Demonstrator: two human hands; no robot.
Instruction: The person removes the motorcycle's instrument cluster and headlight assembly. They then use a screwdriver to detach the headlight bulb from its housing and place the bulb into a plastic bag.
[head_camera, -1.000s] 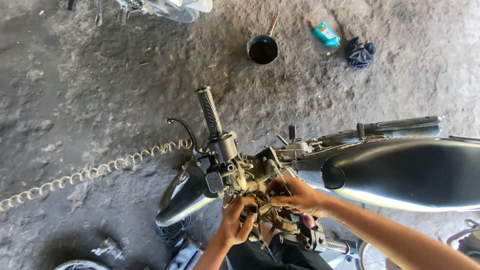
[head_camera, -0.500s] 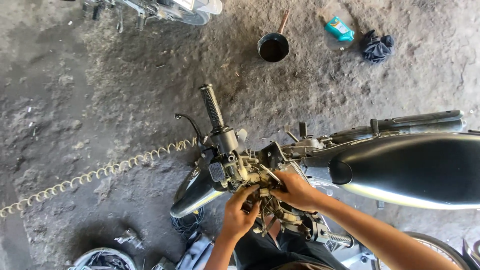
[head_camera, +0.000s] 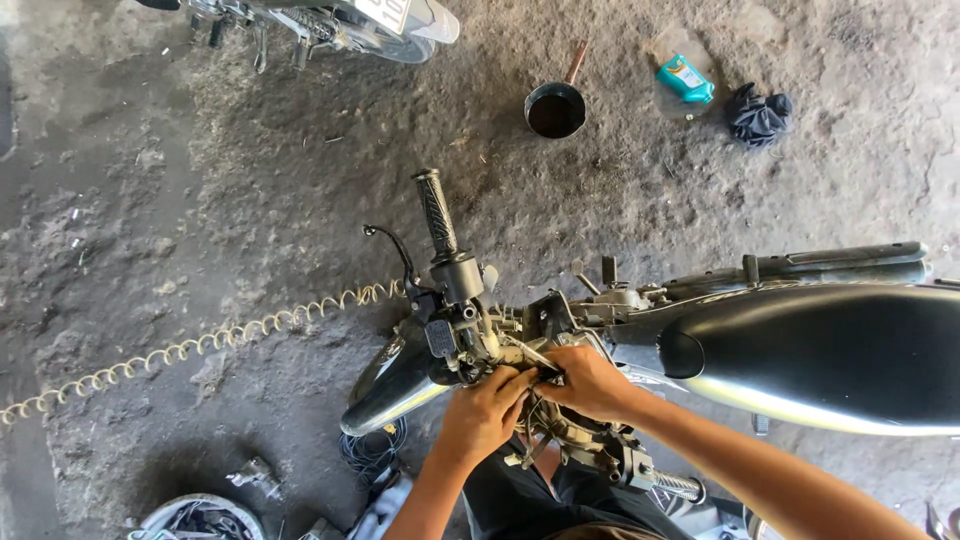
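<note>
I look straight down on a motorcycle with its headlight area stripped open. My left hand (head_camera: 480, 415) and my right hand (head_camera: 590, 382) meet at the exposed wiring and metal parts (head_camera: 520, 350) in the middle of the handlebar, fingers curled around small pieces there. What exactly each hand pinches is hidden by the fingers. The far handlebar grip (head_camera: 436, 210) and its brake lever (head_camera: 392, 248) point away from me. The black fuel tank (head_camera: 820, 350) lies to the right, the chrome front fender (head_camera: 392, 395) to the left below the bars.
A coiled cream air hose (head_camera: 190, 350) runs across the dirty concrete floor at left. A small dark pot (head_camera: 556, 108), a teal bottle (head_camera: 685, 78) and a dark rag (head_camera: 758, 115) lie at the far side. Another bike's underside (head_camera: 330, 22) shows at the top.
The view has shifted so the motorcycle sits lower and more to the right. Both hands stay at the handlebar centre, drawn closer together on the wiring.
</note>
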